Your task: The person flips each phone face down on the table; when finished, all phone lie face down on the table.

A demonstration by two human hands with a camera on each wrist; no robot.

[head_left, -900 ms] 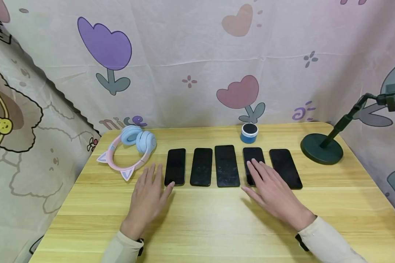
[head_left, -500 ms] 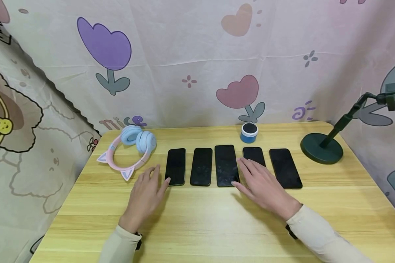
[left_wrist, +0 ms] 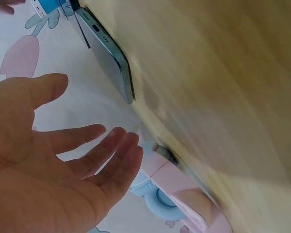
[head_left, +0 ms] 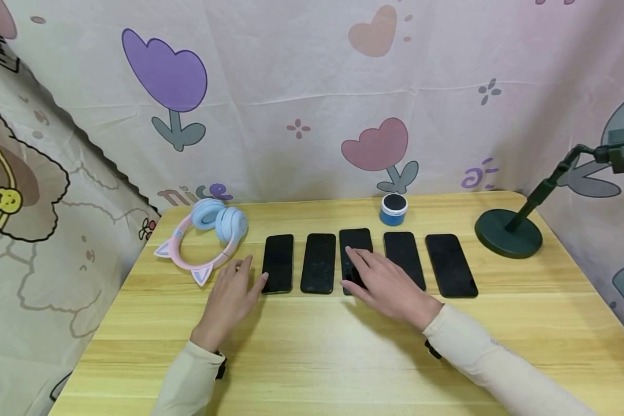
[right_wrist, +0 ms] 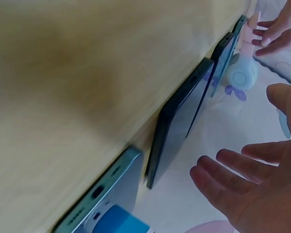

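Observation:
Several black smartphones lie face up in a row across the wooden table (head_left: 312, 358). In the head view my left hand (head_left: 227, 303), fingers relaxed and slightly spread, hovers beside the leftmost phone (head_left: 278, 260), thumb tip at its lower left edge. The second phone (head_left: 318, 263) lies untouched. My right hand (head_left: 387, 284) reaches over the middle phone (head_left: 355, 238) and hides part of it; the fingers are extended and hold nothing. To its right are a phone (head_left: 407, 257) and the far right phone (head_left: 451, 266). Both wrist views show the palms bare, with a gap above the phones.
Pink and blue cat-ear headphones (head_left: 229, 225) lie at the back left. A small blue and white cylinder with a dark top (head_left: 393, 210) stands behind the phones. The dark green stand (head_left: 509, 234) is at the back right, and a printed cloth (head_left: 291, 69) hangs behind the table.
My right hand has moved left, from over the fourth phone to over the middle one, uncovering most of the fourth. The left hand has shifted slightly left. The phones stay in place.

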